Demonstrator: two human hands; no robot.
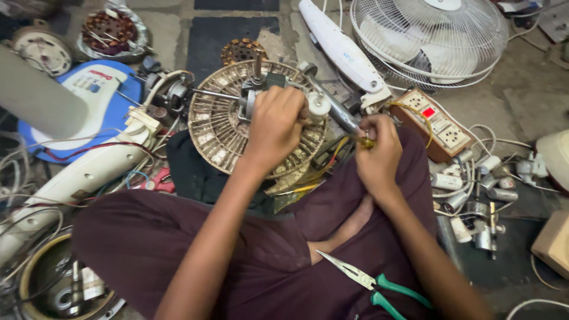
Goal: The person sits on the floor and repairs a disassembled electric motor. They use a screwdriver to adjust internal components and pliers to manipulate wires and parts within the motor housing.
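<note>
A round metal fan motor plate (216, 127) with radial slots rests tilted on my lap, over dark maroon trousers. My left hand (274, 125) is closed over its centre, gripping the motor hub and shaft. To the right, my right hand (378, 153) is clenched around a screwdriver (344, 118) with a yellow-tipped handle; its metal shaft points up and left toward the hub. Yellow wires (320, 172) trail from under the plate between both hands.
Green-handled pliers (373, 281) lie on my right thigh. A white fan guard (430, 38) and white fan stem (344, 47) sit at the top right, a brown socket board (435, 124) beside them. Capacitors (474, 195), a blue-white fan base (98, 89) and wire tangles crowd the floor.
</note>
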